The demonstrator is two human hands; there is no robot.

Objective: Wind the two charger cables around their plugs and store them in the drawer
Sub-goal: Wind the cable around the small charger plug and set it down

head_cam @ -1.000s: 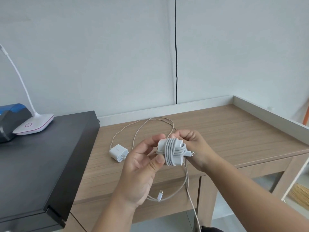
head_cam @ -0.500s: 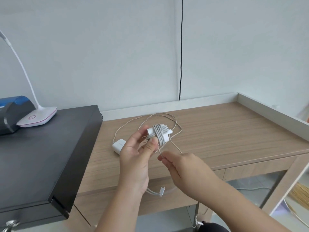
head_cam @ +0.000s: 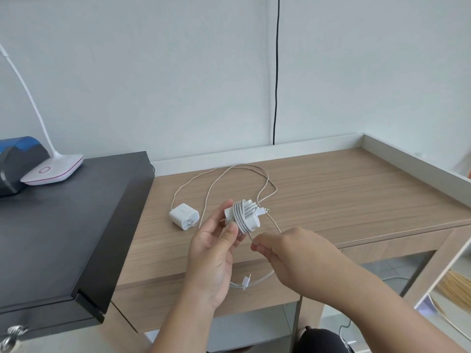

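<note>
My left hand [head_cam: 212, 253] holds a white charger plug [head_cam: 243, 215] above the wooden desk [head_cam: 344, 194], with several turns of grey-white cable wound around it. My right hand [head_cam: 293, 253] pinches the loose end of that cable [head_cam: 251, 238] just below the plug. The cable's connector tip [head_cam: 246, 278] dangles under my hands. A second white plug [head_cam: 184, 216] lies on the desk to the left, its beige cable [head_cam: 216, 179] looping loose across the desktop. A drawer front [head_cam: 390, 247] sits under the desk's right part, shut.
A black cabinet [head_cam: 63, 225] stands at the left, higher than the desk, with a white desk lamp base [head_cam: 52, 170] and a blue-and-grey device [head_cam: 17, 161] on it. A black cord [head_cam: 276, 72] hangs down the wall. A raised white rim [head_cam: 413, 156] edges the desk at right.
My right hand came off the plug and dropped below it, taking the loose cable end between its fingers. My left hand kept hold of the wound plug and turned it.
</note>
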